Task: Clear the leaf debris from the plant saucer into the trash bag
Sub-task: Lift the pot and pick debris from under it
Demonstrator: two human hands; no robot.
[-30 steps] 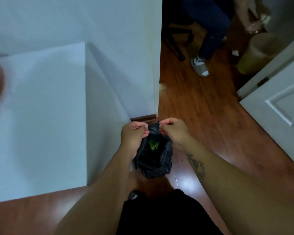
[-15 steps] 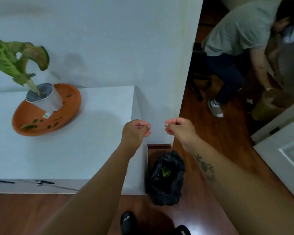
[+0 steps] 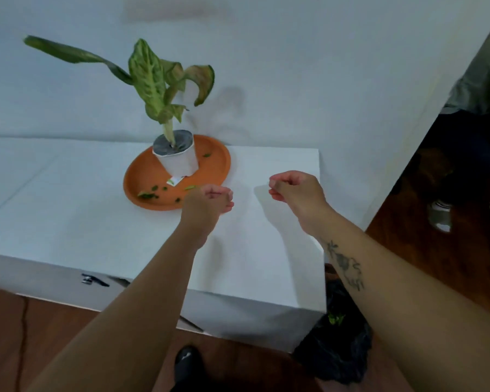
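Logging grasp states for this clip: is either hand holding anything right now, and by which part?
Nothing visible is held. The left hand and right hand hover loosely curled above the white cabinet, near the orange saucer; no leaf shows in either.

White cabinet top (image 3: pixel 68 216), orange plant saucer (image 3: pixel 215 165) on it, black trash bag (image 3: pixel 334 355) on wooden floor (image 3: pixel 68 335)

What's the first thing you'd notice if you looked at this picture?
Probably the droopy green plant in its white pot, standing on an orange saucer on the white cabinet. Small leaf bits lie scattered in the saucer. Two curled hands, left hand and right hand, hang over the cabinet top, and a black trash bag sits on the floor at its right end.
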